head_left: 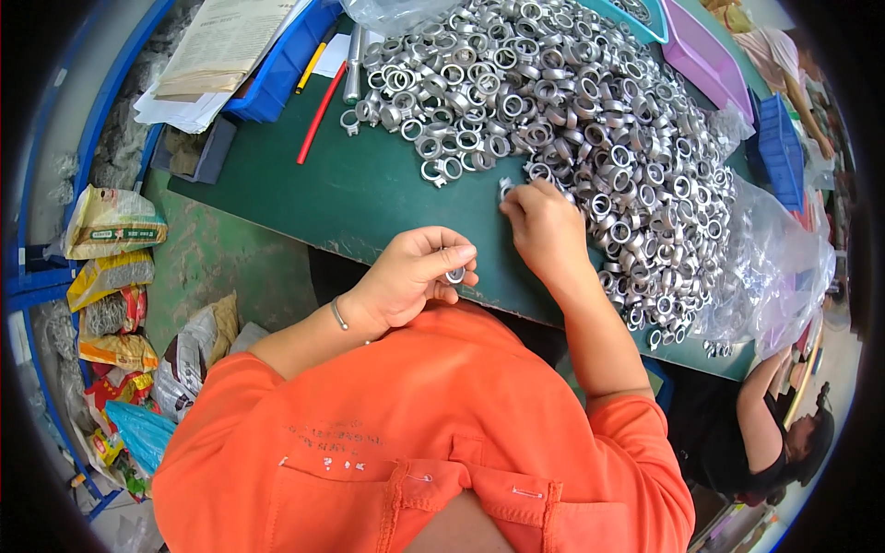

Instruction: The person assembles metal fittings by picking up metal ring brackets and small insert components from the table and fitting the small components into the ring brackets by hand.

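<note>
My left hand (419, 267) is closed around a small metal ring (455, 275), pinched between thumb and fingers just above the table's near edge. Further right, my right hand (544, 221) reaches over the green table (313, 198), fingertips together at a single metal ring (505, 188) beside the pile. Whether the fingers grip that ring or only touch it is hard to make out. A large heap of silvery metal rings (590, 120), each with a small lug, spreads from the table's back to its right side.
A red stick (322, 112), a yellow marker (311, 69) and a metal rod (353, 64) lie at the back left, near a blue bin (277, 69) with papers. A pink tray (705, 55) and clear plastic bag (770, 267) border the pile. Another person (747, 433) is at right.
</note>
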Tool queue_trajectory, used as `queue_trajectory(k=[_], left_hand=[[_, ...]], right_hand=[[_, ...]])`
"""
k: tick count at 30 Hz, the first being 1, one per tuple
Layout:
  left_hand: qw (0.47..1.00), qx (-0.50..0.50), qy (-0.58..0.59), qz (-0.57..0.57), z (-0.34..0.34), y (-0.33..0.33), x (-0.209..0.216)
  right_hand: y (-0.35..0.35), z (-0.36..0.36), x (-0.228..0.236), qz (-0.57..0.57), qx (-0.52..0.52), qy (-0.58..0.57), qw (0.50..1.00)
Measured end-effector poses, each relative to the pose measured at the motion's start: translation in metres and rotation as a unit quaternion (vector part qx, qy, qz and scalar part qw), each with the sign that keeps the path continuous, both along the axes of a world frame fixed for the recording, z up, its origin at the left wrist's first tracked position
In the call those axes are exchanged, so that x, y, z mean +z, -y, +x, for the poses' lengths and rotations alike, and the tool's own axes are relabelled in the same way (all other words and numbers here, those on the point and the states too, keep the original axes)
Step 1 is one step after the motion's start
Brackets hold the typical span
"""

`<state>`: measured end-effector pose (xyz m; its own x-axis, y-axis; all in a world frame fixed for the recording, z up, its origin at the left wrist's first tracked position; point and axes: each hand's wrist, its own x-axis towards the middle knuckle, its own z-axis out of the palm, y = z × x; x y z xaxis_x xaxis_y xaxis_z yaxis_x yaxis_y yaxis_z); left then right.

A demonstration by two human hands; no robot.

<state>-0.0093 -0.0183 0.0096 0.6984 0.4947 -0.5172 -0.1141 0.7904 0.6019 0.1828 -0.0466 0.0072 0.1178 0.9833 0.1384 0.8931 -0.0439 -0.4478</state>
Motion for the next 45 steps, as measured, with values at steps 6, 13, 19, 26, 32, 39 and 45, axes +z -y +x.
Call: queue_trajectory(k=[6,13,19,26,32,39,45], left_hand=[[0.999,0.016,-0.013,0.049,0.001,-0.005,0.002],[0.982,-0.005,-0.058,0.179,0.01,-0.001,0.014],[0.942,-0.009,-0.077,0.326,0.007,0.005,0.018],[0.859,0.012,-0.077,0.506,0.011,0.007,0.014],[0.892,-0.017,-0.09,0.442,0.009,0.007,0.014],[0.973,-0.002,0.157,-0.168,-0.01,-0.002,-0.007],[0.974,-0.2,0.103,-0.007,-0.06,-0.018,-0.015]], right_hand=[[0.023,0.0,0.011,-0.177,-0.016,-0.576,0.798],[0.035,-0.007,0.005,0.007,0.111,-0.456,0.883],[0.04,-0.008,0.007,-0.062,-0.008,-0.626,0.777],[0.037,-0.011,0.012,-0.106,0.002,-0.644,0.757],[0.037,-0.012,0.014,-0.115,0.007,-0.637,0.762],[0.029,-0.019,0.028,0.141,0.258,-0.298,0.908],[0.0,0.016,0.006,0.207,0.007,0.144,0.968]])
